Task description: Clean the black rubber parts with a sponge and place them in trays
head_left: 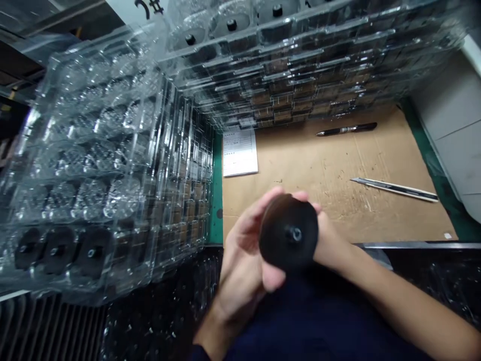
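A black round part (280,233) with a small metal-tipped stub at its centre is held up in front of me, its round face toward the camera. My left hand (244,245) wraps it from the left, with the thumb along its lower edge. Behind its right side, my right hand (325,230) grips it too; most of those fingers are hidden by the part. Below both hands lies a brown cardboard sheet (293,160). Several similar black parts (60,250) sit in the front row of the clear plastic tray (86,145) at left.
Tall stacks of clear trays (285,70) with black parts stand at the back. On the cardboard lie a pen (347,129), a craft knife (394,189) with its blade pointing left, and a paper pad (240,153). White bins (451,120) border the right side.
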The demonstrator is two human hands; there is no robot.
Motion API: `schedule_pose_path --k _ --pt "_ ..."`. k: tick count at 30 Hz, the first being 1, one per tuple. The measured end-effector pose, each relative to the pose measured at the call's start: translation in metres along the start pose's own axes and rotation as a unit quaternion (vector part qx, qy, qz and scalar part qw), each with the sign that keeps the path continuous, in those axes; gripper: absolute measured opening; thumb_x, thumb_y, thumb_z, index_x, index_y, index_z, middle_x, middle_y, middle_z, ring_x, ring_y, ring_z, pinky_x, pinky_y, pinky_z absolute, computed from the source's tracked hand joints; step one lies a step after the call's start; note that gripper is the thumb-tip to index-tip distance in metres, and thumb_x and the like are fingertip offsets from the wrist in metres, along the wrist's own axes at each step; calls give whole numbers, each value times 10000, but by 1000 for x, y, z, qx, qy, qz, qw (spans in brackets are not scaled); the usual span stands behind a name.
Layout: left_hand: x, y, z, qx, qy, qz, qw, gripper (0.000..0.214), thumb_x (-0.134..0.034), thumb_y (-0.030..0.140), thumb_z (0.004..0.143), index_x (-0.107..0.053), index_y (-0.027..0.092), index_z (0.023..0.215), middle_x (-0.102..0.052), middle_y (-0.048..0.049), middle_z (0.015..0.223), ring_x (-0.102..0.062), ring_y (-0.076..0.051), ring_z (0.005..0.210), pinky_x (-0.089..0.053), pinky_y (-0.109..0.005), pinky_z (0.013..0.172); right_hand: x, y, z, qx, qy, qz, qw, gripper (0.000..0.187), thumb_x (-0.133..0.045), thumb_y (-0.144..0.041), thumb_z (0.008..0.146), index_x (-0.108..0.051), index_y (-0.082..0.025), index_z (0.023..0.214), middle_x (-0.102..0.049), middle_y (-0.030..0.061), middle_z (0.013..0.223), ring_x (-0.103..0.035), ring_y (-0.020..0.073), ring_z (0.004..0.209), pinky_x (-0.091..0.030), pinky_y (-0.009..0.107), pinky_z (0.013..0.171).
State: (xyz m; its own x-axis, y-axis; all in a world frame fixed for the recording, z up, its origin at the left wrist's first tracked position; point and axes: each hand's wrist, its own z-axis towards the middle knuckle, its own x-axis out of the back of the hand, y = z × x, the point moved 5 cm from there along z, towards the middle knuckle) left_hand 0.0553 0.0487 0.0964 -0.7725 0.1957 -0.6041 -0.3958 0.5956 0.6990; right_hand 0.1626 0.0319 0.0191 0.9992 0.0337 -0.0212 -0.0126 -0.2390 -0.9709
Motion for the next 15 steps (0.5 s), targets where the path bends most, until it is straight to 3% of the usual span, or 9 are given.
schedule_pose_path --k 2,6,10,15 --pt "3 1 11 -35 -28 21 999 612 -772 361 596 -584 298 1175 -610 -41 1173 -563 -298 1090 -437 -408 978 10 5 -4 1 20 -55 998 84 -584 -260 783 -653 -226 748 -559 20 739 -473 163 711 -362 308 697" --pt "20 -17 21 3 -20 -6 1000 615 -766 400 604 -575 288 1178 -577 -52 1223 -540 -315 1119 -475 -381 928 28 33 -23 -45 27 -89 995 206 -552 -311 824 -664 -254 988 -620 24 852 -520 163 717 -380 290 641" --pt "25 -29 22 36 -11 -43 998 566 -699 443 673 -560 262 1192 -546 -73 1250 -571 -298 1076 -484 -374 915 33 58 -36 -95 41 -70 992 252 -544 -347 832 -653 -235 1031 -642 41 1026 -577 207 888 -428 319 750" --pt "26 -33 24 61 -16 -46 997 570 -644 468 708 -535 251 1223 -495 -87 1312 -536 -306 1125 -484 -365 918 34 56 -32 -100 70 -17 992 277 -567 -335 815 -639 -240 1065 -621 43 1088 -563 213 945 -417 341 828"
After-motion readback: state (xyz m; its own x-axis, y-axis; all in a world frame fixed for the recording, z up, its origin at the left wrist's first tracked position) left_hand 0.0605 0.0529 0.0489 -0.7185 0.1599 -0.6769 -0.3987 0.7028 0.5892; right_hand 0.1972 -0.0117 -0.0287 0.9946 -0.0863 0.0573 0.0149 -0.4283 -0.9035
